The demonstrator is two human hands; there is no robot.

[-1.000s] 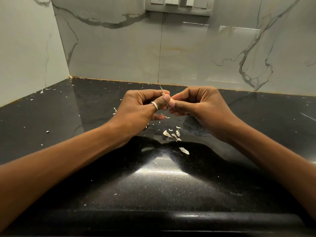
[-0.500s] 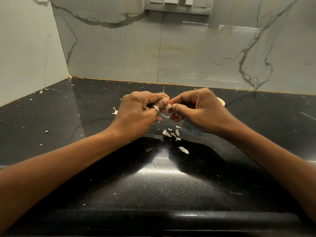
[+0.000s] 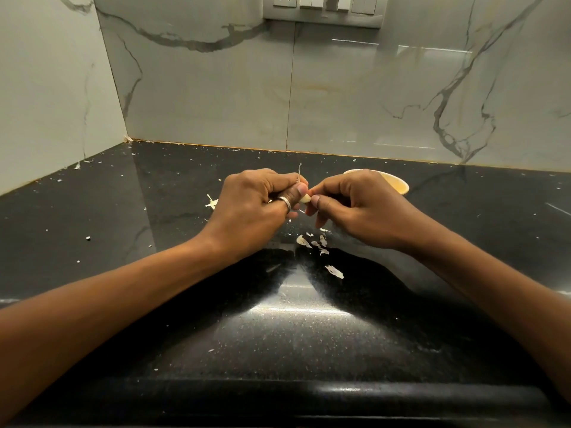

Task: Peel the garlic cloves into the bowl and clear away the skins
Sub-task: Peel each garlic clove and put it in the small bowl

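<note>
Both hands, left hand (image 3: pixel 256 208) and right hand (image 3: pixel 361 208), pinch one garlic clove (image 3: pixel 306 198) just before the bowl (image 3: pixel 398 184) (skins (image 3: pixel 318 244) lie nearer).

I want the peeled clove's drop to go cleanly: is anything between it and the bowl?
Only the right hand itself: it and the left hand pinch the garlic clove, and the bowl sits just behind its knuckles, partly hidden. No other object shows between them.
</note>
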